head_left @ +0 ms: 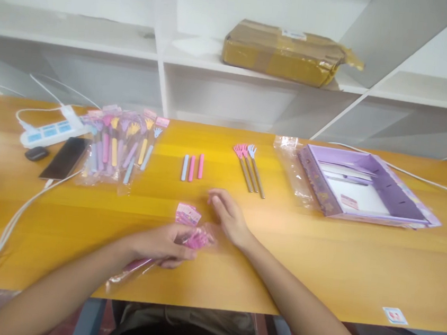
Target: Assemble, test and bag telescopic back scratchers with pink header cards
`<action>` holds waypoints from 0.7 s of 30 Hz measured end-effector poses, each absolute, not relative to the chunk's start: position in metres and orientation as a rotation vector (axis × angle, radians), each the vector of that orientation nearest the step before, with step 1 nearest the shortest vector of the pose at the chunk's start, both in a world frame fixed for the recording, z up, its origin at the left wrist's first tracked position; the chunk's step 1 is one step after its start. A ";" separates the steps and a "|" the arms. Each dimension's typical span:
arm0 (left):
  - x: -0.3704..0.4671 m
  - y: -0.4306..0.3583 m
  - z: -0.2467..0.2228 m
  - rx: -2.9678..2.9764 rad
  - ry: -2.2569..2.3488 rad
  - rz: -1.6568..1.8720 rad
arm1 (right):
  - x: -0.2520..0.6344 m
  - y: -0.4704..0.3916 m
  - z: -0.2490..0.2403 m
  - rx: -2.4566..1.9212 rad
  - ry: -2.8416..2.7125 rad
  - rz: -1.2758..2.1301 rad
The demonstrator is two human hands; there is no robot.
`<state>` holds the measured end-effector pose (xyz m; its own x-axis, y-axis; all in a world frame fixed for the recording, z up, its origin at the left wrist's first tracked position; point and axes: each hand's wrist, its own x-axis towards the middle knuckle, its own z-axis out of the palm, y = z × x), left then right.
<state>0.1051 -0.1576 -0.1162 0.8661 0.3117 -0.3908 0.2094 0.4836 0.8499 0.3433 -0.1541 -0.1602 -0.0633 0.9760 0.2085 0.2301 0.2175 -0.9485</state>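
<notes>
My left hand (173, 245) is closed around a pink back scratcher (198, 238) in a clear plastic sleeve, its hand-shaped head showing past my fingers. A pink printed card (187, 214) sits just above that hand. My right hand (228, 216) is a little farther forward and to the right, fingers loosely bent and apart, with nothing visible in it. Beyond my hands lie one blue handle (184, 167) and two pink handles (191, 168). To their right are metal rods (252, 176) with claw heads, two pink and one blue.
A pile of bagged back scratchers (117, 148) lies at left, beside a phone (65, 158), a black case (36, 153) and a power strip (53, 131). At right are an empty plastic bag (293, 169) and a purple box (334, 208). A taped carton (283, 54) rests on the shelf.
</notes>
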 end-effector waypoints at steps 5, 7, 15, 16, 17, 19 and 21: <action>0.103 -0.151 -0.113 1.015 0.628 0.376 | 0.351 -0.169 -0.133 -0.874 -1.693 1.148; 0.103 -0.151 -0.112 1.019 0.591 0.338 | 0.339 -0.173 -0.119 -0.923 -1.717 1.148; 0.098 -0.157 -0.110 1.142 0.353 0.072 | 0.340 -0.169 -0.042 -1.056 -1.314 0.290; 0.099 -0.158 -0.112 1.142 0.340 0.030 | 0.348 -0.168 -0.032 -1.050 -1.291 0.242; 0.100 -0.159 -0.114 1.146 0.339 0.007 | 0.356 -0.165 -0.023 -1.050 -1.303 0.215; 0.103 -0.163 -0.120 1.167 0.350 0.002 | 0.373 -0.160 -0.012 -1.051 -1.327 0.182; 0.107 -0.166 -0.125 1.149 0.340 0.011 | 0.385 -0.157 -0.010 -1.033 -1.232 0.146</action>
